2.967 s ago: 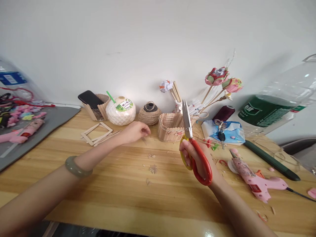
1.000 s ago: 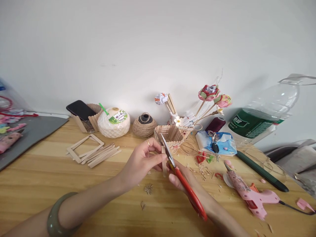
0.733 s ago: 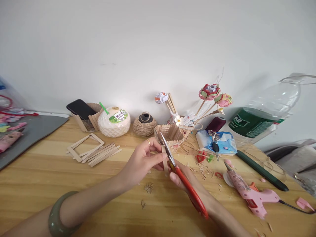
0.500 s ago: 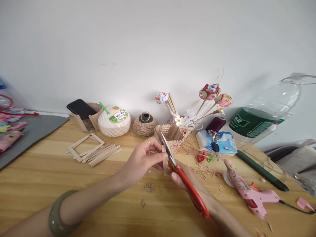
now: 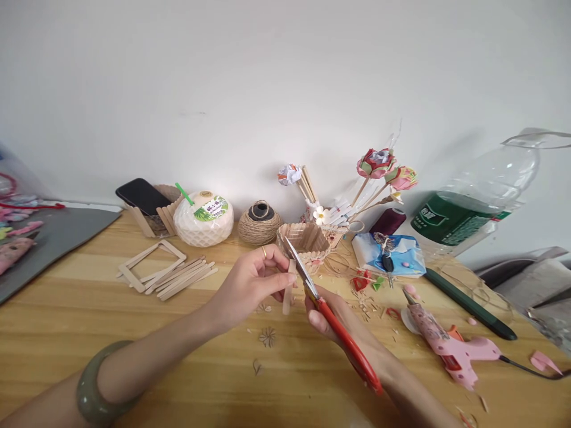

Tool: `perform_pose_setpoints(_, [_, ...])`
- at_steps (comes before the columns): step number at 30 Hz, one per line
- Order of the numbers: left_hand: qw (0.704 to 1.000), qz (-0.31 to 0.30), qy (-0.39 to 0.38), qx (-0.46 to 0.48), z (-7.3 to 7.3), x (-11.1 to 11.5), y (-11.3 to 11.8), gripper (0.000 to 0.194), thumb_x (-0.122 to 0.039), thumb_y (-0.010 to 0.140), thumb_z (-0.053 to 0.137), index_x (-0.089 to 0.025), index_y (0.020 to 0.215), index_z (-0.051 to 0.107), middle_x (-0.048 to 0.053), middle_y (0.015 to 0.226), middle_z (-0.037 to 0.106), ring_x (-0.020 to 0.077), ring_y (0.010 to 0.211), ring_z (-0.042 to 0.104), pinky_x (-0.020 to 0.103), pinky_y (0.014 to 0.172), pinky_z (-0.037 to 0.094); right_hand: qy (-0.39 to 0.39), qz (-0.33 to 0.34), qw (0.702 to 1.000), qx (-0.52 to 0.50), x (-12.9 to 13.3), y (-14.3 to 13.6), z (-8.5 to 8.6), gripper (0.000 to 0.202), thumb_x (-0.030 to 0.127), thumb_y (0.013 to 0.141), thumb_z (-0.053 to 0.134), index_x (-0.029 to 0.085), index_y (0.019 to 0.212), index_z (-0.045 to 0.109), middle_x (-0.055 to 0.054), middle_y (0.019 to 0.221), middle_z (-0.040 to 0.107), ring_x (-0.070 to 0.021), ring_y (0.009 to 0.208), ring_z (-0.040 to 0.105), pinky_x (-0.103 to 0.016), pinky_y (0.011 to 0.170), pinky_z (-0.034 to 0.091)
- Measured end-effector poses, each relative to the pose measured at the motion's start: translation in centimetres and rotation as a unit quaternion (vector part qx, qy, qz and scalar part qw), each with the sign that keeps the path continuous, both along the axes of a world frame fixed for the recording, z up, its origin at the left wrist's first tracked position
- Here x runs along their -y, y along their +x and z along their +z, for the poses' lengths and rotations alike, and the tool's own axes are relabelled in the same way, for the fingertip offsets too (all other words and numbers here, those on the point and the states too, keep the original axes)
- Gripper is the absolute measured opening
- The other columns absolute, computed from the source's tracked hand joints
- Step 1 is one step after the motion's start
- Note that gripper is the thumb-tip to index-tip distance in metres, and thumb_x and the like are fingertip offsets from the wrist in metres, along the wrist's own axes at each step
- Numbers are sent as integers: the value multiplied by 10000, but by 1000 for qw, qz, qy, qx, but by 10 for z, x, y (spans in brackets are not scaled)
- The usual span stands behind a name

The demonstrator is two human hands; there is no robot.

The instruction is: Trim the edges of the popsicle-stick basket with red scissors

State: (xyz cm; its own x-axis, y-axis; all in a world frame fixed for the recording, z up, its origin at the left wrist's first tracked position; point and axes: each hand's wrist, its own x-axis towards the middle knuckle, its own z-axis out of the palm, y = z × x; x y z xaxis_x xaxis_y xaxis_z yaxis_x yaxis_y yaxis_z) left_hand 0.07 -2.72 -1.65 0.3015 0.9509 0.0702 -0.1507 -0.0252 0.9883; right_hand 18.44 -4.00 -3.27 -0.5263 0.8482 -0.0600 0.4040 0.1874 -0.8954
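Between the thumb and fingers of my left hand [image 5: 261,276] is a flat wooden craft stick [image 5: 288,302], held nearly upright. My right hand [image 5: 332,315] grips red-handled scissors [image 5: 343,333], their blades pointing up and to the left, close beside the top of the stick. Whether the blades touch the stick I cannot tell. Just behind both hands stands a small basket made of craft sticks [image 5: 307,238]. To the left lie a pile of loose craft sticks [image 5: 187,279] and a square frame of sticks [image 5: 151,264].
Along the wall stand a phone [image 5: 143,196] in a stick holder, a wrapped coconut [image 5: 204,220], a twine ball [image 5: 259,224] and paper flowers [image 5: 377,163]. At right are a pink glue gun [image 5: 468,356], a dark green bar [image 5: 470,304], a large bottle [image 5: 464,208] and wood scraps [image 5: 368,306].
My left hand has shifted slightly left with the craft stick, whose lower end now stands apart from my right hand. The whole view has also drifted a little.
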Motion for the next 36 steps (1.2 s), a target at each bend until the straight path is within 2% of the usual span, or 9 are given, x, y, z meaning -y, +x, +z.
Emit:
perform_pose_setpoints(4, [1000,2,8,-25,3,-2,-3,122,-205,718,627,-162,707,513,-40,603,574,90,521,564,224,522,471,1,0,1000,10,0,1,2,532,726,732,394,199,683,341,43,650,303,-113,584,264,-240,517,230])
perform_pose_setpoints(10, [999,-27,9,-32,6,-4,-8,120,-195,724,618,-156,713,505,-30,590,590,109,506,583,249,521,482,-13,-2,1000,18,1,0,7,546,740,719,393,199,679,333,45,648,300,-111,583,266,-241,521,235])
perform_pose_setpoints(23, [998,-32,10,-54,12,-8,-12,99,-168,705,621,-142,687,528,-12,635,619,106,484,593,234,496,471,-19,-10,999,27,0,0,5,529,718,715,434,205,667,316,49,641,284,-107,576,246,-236,508,220])
perform_pose_setpoints(36, [996,-38,27,-71,8,-14,-17,70,-173,707,623,-138,704,562,3,662,647,101,507,591,226,507,462,-5,-33,998,54,-3,-1,-1,535,723,715,417,208,650,289,55,634,266,-102,570,226,-235,497,195])
